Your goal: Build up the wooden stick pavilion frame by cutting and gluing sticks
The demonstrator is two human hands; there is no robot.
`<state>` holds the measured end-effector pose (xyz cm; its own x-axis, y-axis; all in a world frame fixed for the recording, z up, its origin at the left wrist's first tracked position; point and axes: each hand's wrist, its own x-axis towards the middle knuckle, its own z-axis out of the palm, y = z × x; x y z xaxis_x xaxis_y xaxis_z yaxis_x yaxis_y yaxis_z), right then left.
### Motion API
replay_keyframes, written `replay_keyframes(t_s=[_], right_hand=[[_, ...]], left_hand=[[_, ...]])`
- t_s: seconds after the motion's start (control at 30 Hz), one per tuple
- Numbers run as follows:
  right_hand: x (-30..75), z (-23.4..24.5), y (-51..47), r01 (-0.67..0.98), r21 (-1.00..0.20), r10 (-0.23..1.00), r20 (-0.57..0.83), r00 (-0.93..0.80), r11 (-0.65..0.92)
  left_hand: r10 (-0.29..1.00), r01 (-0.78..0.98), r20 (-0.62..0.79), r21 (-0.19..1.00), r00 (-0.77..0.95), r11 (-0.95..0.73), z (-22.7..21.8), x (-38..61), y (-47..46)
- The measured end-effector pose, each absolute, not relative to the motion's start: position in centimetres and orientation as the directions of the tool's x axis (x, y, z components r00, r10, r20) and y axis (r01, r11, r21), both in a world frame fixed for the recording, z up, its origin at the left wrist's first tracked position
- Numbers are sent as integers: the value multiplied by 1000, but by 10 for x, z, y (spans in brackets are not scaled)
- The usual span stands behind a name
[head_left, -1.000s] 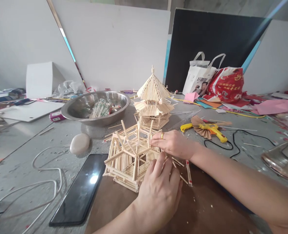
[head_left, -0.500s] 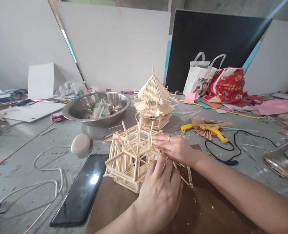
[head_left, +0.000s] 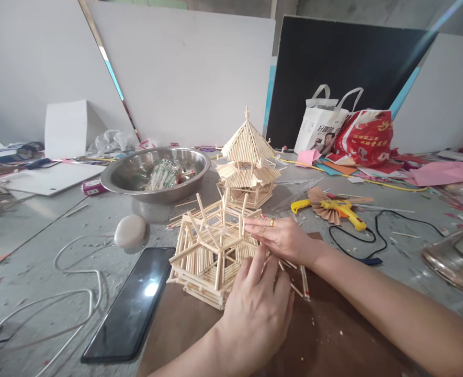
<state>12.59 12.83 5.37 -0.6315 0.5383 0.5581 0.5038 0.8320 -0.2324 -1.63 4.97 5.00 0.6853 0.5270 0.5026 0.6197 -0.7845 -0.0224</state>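
Observation:
A six-sided open frame of pale matchsticks (head_left: pixel 200 281), its uprights sticking up from a floor of sticks, stands in front of me on a brown board (head_left: pixel 317 335). My left hand (head_left: pixel 257 301) is curled against its near right side, fingertips hidden behind the knuckles. From the right, my right hand (head_left: pixel 284 238), with a gold ring, reaches across. Its fingers are stretched out and pressed together on an upright and rail at the frame's right edge. Any small stick between the fingertips is hidden. Behind stands a matchstick pavilion (head_left: pixel 247 149) with a pointed roof and a lower eave.
A phone (head_left: pixel 131 306), a pale rounded object (head_left: pixel 130 231) with a white cable, and a steel basin (head_left: pixel 155 195) with packaged sticks lie left. A yellow glue gun (head_left: pixel 341 207) with black cord lies right. Bags (head_left: pixel 366 137) and coloured paper are farther back. Loose sticks (head_left: pixel 305 283) lie beside the frame.

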Motion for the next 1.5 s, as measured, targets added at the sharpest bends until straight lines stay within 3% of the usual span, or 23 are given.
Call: replay_keyframes(t_s=[0.9, 1.23, 1.5], right_hand=[[130, 53, 125, 469, -267, 533, 547, -646, 842], [134, 50, 127, 438, -129, 432, 551, -714, 890], [133, 55, 125, 469, -41, 419, 524, -742, 882]], left_hand=[[560, 641, 484, -4, 673, -767, 55, -16, 48], [545, 635, 502, -10, 671, -773, 56, -16, 48], [539, 623, 486, -13, 688, -782, 55, -16, 49]])
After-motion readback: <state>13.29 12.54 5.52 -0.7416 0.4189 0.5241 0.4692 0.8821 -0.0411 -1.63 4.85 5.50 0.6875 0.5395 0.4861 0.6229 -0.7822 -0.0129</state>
